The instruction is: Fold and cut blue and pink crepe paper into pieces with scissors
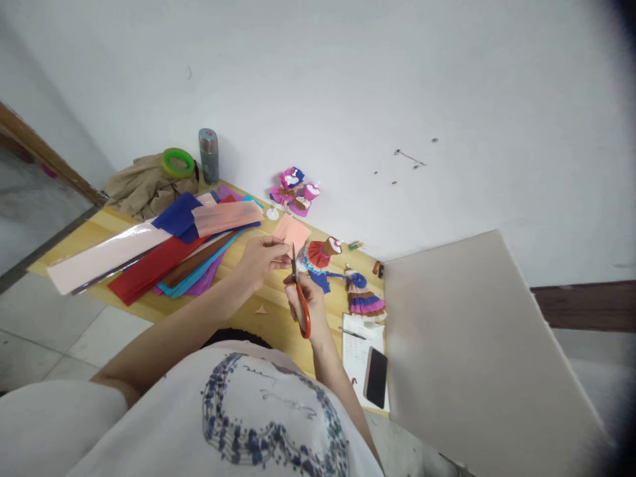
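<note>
My left hand (261,260) pinches a small peach sheet of paper (293,232) and holds it above the wooden table (74,245). My right hand (307,298) grips red-handled scissors (301,301); their blades point up at the lower edge of the peach paper. A small peach offcut (261,309) lies on the table below my hands. Just right of the scissors stand paper dress figures, one red and blue (320,258), one striped purple and brown (364,298).
A stack of coloured crepe paper sheets (163,248) lies at the left. Behind it are a brown cloth (144,185), a green tape roll (178,161) and a flask (209,156). More pink paper dresses (295,190) stand by the wall. A phone (376,377) lies on a notebook (356,351); a large grey board (472,351) is at the right.
</note>
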The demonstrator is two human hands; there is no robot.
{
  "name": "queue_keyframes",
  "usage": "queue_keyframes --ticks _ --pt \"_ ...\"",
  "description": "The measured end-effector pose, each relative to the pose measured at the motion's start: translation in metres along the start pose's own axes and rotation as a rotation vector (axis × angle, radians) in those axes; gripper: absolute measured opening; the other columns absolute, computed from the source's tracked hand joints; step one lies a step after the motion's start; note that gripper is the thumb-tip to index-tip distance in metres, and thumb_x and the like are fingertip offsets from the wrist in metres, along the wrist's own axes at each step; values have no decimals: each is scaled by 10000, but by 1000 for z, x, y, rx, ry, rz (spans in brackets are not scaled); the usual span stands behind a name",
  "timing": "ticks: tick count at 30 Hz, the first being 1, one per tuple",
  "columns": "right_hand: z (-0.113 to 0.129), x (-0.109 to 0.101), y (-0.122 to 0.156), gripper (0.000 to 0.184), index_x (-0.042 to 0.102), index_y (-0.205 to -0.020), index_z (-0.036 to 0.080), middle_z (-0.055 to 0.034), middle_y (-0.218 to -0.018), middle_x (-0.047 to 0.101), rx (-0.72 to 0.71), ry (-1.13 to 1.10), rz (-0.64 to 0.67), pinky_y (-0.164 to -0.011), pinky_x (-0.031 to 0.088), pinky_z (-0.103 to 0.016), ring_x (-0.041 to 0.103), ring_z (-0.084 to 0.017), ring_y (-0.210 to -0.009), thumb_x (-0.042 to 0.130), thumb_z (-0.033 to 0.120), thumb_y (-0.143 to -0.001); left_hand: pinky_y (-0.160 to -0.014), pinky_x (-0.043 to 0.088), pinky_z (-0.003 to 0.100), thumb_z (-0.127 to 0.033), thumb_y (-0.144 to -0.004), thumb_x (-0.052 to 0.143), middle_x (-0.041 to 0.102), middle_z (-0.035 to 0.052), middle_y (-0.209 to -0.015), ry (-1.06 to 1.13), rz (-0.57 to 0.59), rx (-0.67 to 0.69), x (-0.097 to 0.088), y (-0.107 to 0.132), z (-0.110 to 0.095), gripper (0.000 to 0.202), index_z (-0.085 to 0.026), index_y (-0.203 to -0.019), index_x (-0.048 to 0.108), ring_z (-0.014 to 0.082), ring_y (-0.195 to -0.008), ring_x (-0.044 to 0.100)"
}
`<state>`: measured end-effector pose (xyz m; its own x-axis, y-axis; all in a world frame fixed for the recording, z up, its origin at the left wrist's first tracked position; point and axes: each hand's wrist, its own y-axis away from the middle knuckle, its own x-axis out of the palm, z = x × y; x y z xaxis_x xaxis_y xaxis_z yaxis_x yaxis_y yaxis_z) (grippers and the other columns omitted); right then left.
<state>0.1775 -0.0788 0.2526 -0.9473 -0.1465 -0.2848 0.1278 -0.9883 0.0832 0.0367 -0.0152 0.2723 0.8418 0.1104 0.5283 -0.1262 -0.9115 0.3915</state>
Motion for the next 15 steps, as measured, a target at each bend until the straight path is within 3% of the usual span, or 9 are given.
queue_keyframes --ticks 9,15 --pt "0 1 1 274 472 -709 224 69 -541 376 -5 2 -7 -433 298 -223 360 -91 -453 567 435 -856 -621 535 263 -178 -622 771 649 20 -602 2 3 -3 0 1 -2 109 -155 -615 664 123 -569 614" --pt "-4 -1 1 312 568 -850 206 73 -512 385 1 53 22 -424 319 -240 368 -100 -424 533 514 -887 -619 536 270 -200 -613 796 654 22 -612 -3 4 6 -1 0 -3 136 -168 -614 664 127 -573 615"
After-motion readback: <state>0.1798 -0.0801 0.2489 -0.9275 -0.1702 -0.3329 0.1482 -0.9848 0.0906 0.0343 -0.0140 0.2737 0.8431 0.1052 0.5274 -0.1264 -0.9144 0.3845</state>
